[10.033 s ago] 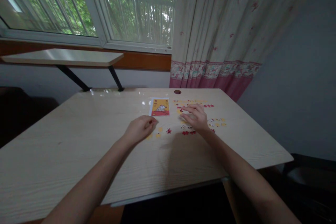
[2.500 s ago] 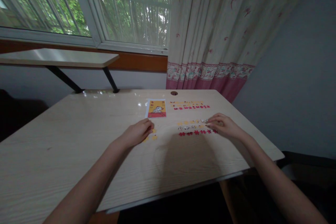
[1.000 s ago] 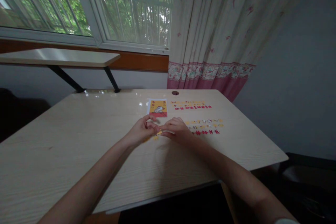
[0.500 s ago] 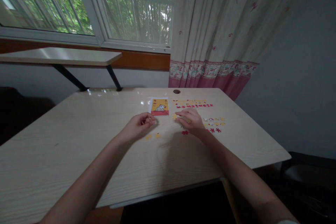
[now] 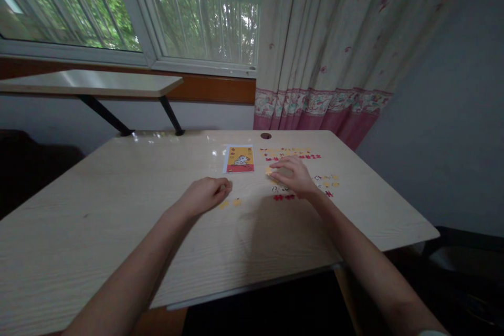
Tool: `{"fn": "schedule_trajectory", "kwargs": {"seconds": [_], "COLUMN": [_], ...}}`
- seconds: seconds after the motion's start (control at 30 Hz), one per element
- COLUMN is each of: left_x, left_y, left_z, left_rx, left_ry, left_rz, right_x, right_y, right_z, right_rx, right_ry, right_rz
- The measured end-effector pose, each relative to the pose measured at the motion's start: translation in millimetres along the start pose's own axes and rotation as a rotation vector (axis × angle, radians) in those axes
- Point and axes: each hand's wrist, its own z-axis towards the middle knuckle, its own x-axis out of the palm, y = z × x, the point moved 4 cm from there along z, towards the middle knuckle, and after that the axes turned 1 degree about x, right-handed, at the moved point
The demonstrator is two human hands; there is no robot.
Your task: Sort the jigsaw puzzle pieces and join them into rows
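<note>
My right hand [image 5: 293, 174] pinches a yellow jigsaw puzzle piece [image 5: 269, 170] between thumb and fingers, low over the table. Under and around that hand lie rows of puzzle pieces; the red ones [image 5: 279, 197] form the nearest row, and the hand covers part of them. My left hand [image 5: 208, 193] is closed with its fingers curled in; whatever it may hold is hidden. Two loose yellow pieces [image 5: 237, 202] lie just to its right and below. Beyond both hands rests a picture card [image 5: 240, 159] showing a white spotted animal on yellow and red.
More puzzle pieces [image 5: 314, 157] lie in rows behind my right hand. The wooden table [image 5: 189, 257] has a cable hole [image 5: 266, 136] at its back edge. A raised shelf [image 5: 118, 84] on black legs stands at the back left, with a curtain [image 5: 315, 63] behind.
My right hand has moved slightly right and away from me with the yellow piece. My left hand has turned, its fingers curling in more, and sits a little lower.
</note>
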Motion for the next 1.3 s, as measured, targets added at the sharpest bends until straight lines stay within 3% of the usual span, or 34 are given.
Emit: {"fn": "schedule_trajectory", "kwargs": {"seconds": [0.13, 0.27, 0.5, 0.77, 1.03, 1.3], "left_x": [-0.7, -0.2, -0.2, 4.6, 8.6, 10.0], "left_y": [-3.6, -7.5, -13.7, -16.7, -16.6, -17.7], "left_z": [0.5, 1.0, 0.7, 2.4, 4.3, 5.5], "left_rx": [0.006, 0.027, 0.063, 0.098, 0.164, 0.160], "left_ry": [0.014, 0.029, 0.036, 0.087, 0.066, 0.052], "left_rz": [-0.004, -0.005, -0.030, -0.064, -0.110, -0.137], "right_x": [23.9, 36.7, 37.2, 27.3, 63.0, 81.7], "right_y": [-19.3, -23.8, -21.5, -9.8, 34.9, 52.4], "right_z": [-5.0, -11.1, -12.8, -5.0, -21.5, -24.2], "right_rx": [0.151, 0.177, 0.179, 0.179, 0.016, 0.036], "right_ry": [0.281, 0.382, 0.398, 0.271, 0.323, 0.320], "right_rz": [-0.065, -0.092, -0.113, -0.038, 0.028, -0.036]}}
